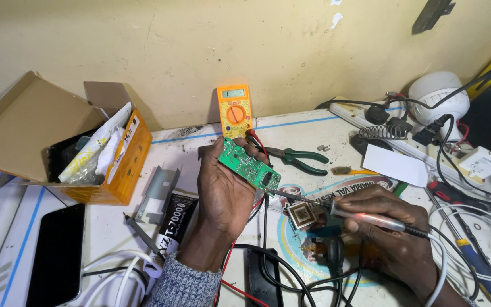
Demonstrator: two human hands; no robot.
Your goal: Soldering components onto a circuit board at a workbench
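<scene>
We see a white tabletop point(325, 128) with blue lines, crowded with tools and cables. At its left stands an open cardboard box point(24, 131) with an orange front; inside it we make out folded papers point(95, 150) and a dark flat item, but little else.

Beside the box lies a black phone point(55, 256), face up, and near it a black glue tube point(175, 222) and a bent metal bracket point(157, 193). An orange multimeter point(234, 110) leans against the wall, with green-handled pliers point(296, 159) to its right. Farther right we see a white card point(395, 165) and a white round lamp point(439, 96).

Our left hand point(223, 193) holds up a green circuit board point(249, 165), long and narrow, tilted so that one end points toward the multimeter. Its face carries small parts and a black chip at the lower end. The left fingers are clamped on the board's edges, the thumb on its near side.

Our right hand point(379, 230) grips a soldering iron point(365, 218) like a pen, fingers closed round its glowing handle. Its thin tip reaches left to the board's lower end, at or just beside the edge; we cannot tell whether it touches. A small square part point(302, 215) lies on the tabletop just below the tip.
</scene>
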